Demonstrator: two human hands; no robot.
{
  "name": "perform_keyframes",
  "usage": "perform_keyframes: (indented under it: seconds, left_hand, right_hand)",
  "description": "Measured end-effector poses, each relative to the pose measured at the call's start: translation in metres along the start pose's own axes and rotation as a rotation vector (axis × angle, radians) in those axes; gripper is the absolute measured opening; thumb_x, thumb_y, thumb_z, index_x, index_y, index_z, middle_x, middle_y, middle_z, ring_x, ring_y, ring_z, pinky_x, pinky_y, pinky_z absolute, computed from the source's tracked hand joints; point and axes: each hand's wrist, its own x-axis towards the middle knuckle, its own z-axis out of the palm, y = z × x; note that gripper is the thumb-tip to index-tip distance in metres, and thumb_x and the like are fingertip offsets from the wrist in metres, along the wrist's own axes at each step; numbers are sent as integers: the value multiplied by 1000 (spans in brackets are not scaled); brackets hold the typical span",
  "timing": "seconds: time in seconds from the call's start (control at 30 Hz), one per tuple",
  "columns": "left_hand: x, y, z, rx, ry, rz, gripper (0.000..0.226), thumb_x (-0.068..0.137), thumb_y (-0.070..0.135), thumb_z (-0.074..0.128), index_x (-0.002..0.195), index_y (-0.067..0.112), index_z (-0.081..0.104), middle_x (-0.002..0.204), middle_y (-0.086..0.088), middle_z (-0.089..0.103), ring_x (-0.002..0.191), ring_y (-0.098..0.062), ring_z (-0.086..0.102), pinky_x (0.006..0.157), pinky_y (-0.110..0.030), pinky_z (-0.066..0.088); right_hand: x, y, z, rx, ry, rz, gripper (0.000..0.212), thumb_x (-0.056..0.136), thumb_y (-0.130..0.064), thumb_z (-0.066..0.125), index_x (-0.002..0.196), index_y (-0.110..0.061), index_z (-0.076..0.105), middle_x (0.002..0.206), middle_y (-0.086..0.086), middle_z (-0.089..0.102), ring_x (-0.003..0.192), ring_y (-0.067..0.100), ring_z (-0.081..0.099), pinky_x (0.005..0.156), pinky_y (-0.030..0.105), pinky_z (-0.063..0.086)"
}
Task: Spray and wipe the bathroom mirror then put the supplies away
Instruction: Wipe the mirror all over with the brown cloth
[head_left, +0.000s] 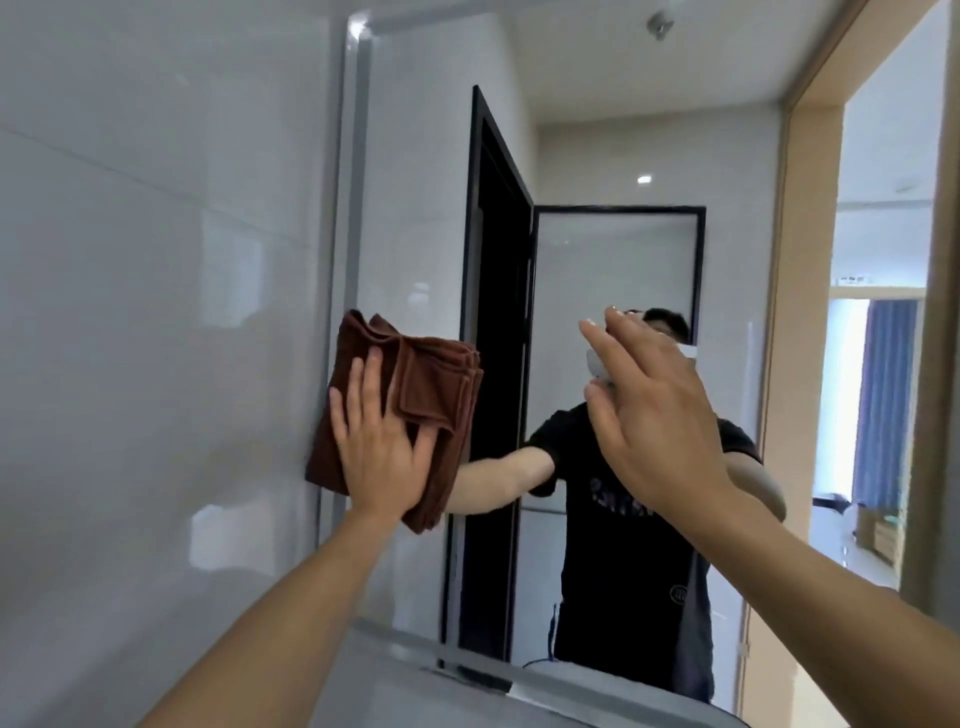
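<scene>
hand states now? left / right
Left hand: open, flat, pressing the brown cloth against the mirror.
Right hand: open, raised, holding nothing.

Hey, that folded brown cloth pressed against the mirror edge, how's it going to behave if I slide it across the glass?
The folded brown cloth looks soft and floppy: its layers bulge and sag below the left hand. It probably slides easily on the smooth mirror, though loose folds may open unless the palm stays flat. It seems light, held up by one open hand.
</scene>
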Motion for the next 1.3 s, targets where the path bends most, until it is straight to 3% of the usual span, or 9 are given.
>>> perform_keyframes:
  seconds: [0.07, 0.17, 0.33, 0.43, 0.6, 0.77, 0.93, 1.1, 1.3]
  left_hand:
    - [-17, -22, 4, -10, 10, -42, 66, 96, 46, 37, 137, -3, 53, 163, -14, 25, 152, -33, 21, 120, -59, 18]
    - [-41, -24, 8, -12, -2, -121, 73, 101, 52, 22, 149, -1, 39, 165, -11, 21, 153, -30, 16, 122, -56, 16]
    - [-71, 34, 12, -50, -17, -378, 67, 100, 44, 31, 150, 0, 39, 165, -12, 20, 153, -32, 17, 122, -57, 14]
    - [-88, 87, 9, -80, -52, -419, 68, 101, 46, 29, 153, 2, 33, 165, -13, 19, 153, -32, 15, 121, -59, 14]
    - [-106, 194, -1, -125, -75, -317, 69, 97, 47, 42, 153, 8, 34, 166, -15, 16, 154, -33, 11, 120, -61, 14]
    - [-128, 262, -3, -137, -135, -18, 69, 98, 51, 38, 159, 25, 16, 167, -10, 12, 155, -29, 7, 121, -60, 13]
    - [-140, 216, 2, -207, -128, 285, 66, 97, 57, 47, 154, 30, 30, 164, -7, 24, 154, -25, 16, 122, -58, 14]
    - [-137, 116, 3, -141, -119, 532, 62, 96, 56, 50, 151, 29, 40, 161, -7, 30, 152, -27, 25, 120, -59, 20]
    - [-142, -23, 13, -34, -108, 252, 69, 98, 55, 35, 157, 20, 26, 161, -18, 29, 151, -35, 22, 118, -64, 19]
  right_hand:
    - [-8, -6, 7, -4, -7, -14, 54, 97, -27, 44, 150, -21, 44, 156, 5, 42, 147, 20, 32, 122, 40, 24]
    - [-24, -13, 17, -31, -39, -32, 55, 96, -26, 43, 150, -21, 45, 156, 5, 42, 147, 22, 33, 121, 42, 26]
    - [-52, -15, 19, -23, -118, -77, 56, 95, -24, 46, 150, -18, 44, 157, 8, 41, 149, 25, 32, 124, 39, 20]
    - [-67, -4, 5, -40, -141, -54, 56, 95, -23, 46, 151, -20, 43, 158, 8, 40, 149, 25, 31, 124, 40, 20]
    - [-82, 26, -27, -38, -126, -33, 55, 97, -19, 46, 151, -21, 42, 157, 7, 41, 147, 24, 34, 120, 45, 28]
    - [-90, 48, -53, -29, -77, -47, 56, 96, -15, 47, 152, -19, 42, 157, 6, 40, 147, 23, 33, 118, 49, 31]
    - [-100, 54, -50, -34, -90, -54, 54, 99, -17, 43, 152, -18, 41, 158, 6, 39, 149, 23, 30, 118, 52, 29]
    - [-113, 32, -24, -9, -119, -76, 55, 97, -8, 49, 151, -15, 44, 156, 7, 41, 147, 24, 33, 117, 50, 31]
    - [-130, 2, 8, 81, -132, -99, 58, 92, 3, 54, 147, -11, 48, 153, 9, 44, 146, 25, 36, 117, 49, 32]
